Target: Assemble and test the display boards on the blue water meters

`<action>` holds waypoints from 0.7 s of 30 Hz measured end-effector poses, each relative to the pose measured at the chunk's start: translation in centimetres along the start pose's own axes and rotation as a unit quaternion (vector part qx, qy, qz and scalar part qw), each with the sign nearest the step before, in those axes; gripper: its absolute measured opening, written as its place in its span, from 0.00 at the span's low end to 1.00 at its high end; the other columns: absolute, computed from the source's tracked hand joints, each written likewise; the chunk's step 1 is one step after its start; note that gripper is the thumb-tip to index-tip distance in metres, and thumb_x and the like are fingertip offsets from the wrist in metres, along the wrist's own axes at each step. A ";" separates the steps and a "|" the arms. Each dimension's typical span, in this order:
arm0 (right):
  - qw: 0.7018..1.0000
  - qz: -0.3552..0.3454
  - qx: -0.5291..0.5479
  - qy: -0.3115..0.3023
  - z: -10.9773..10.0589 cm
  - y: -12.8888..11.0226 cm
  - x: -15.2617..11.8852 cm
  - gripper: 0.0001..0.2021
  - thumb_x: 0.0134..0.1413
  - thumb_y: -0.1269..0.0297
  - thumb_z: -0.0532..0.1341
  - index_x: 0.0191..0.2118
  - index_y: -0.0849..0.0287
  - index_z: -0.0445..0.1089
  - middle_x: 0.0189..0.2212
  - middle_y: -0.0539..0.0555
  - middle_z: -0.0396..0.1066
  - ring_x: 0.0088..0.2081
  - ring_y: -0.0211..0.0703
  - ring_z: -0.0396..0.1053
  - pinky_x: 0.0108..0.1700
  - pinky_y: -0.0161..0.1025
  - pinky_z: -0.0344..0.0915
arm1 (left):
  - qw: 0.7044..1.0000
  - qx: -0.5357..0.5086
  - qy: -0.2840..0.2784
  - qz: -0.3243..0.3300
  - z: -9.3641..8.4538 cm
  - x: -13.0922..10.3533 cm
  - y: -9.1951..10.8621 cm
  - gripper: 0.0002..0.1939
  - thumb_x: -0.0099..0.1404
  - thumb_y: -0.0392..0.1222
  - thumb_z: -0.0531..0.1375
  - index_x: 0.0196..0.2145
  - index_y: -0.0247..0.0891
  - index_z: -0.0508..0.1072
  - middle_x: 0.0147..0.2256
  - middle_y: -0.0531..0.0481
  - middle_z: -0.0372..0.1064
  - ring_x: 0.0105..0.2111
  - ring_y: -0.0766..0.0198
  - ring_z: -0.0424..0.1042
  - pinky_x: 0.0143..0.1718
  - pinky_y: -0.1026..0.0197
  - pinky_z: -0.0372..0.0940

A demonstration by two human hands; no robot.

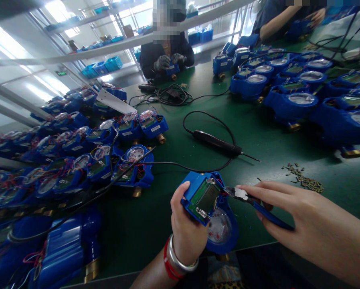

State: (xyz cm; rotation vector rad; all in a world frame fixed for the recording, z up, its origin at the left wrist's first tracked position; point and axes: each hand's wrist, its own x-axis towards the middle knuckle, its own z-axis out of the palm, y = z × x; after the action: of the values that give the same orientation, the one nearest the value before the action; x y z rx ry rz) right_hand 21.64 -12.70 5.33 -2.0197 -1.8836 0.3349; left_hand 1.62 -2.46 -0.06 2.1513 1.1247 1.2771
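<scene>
The blue meter (232, 224) was at the near edge of the green table (168, 140), tilted, its circuit board (208, 196) facing up. The left hand (189, 235) was clamped around its housing, and the right hand (306, 212), apart from it, gripped the pliers (272, 216), their tips at the board's side among thin wires. The likeliest trouble was there: crowded wires and a narrow gap meant a small slip could have nicked a neighbouring lead or scratched the board; whether the tips held a wire was too small to tell. A loosened left grip could have let the meter turn and tug the wires. Farther out, the loose screws (310, 183) could have been scattered by a sweeping forearm, and the black driver's (216, 142) looped cord (176, 163) could have snagged.
</scene>
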 end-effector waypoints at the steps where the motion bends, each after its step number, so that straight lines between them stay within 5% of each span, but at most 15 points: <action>1: 1.000 0.002 -0.002 0.003 0.0 0.0 0.0 0.21 0.59 0.65 0.54 0.57 0.49 0.68 0.50 0.53 0.73 0.47 0.47 0.74 0.48 0.48 0.75 | 1.000 0.002 0.000 0.000 0.0 0.0 0.0 0.34 0.52 0.30 0.65 0.56 0.40 0.62 0.47 0.46 0.70 0.45 0.59 0.75 0.46 0.62 0.71; 21: 1.000 0.000 -0.009 0.018 -0.1 -0.3 0.0 0.22 0.57 0.67 0.55 0.57 0.50 0.69 0.50 0.55 0.73 0.45 0.48 0.75 0.46 0.46 0.75 | 1.000 -0.007 -0.001 -0.010 0.1 0.0 0.0 0.34 0.53 0.31 0.66 0.57 0.41 0.61 0.48 0.45 0.70 0.45 0.56 0.75 0.45 0.58 0.72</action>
State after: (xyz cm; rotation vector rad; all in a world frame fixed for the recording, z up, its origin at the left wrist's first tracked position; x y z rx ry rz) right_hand 21.35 -12.64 5.53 -2.0246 -1.8721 0.2804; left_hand 1.73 -2.46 -0.11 2.1263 1.1301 1.2698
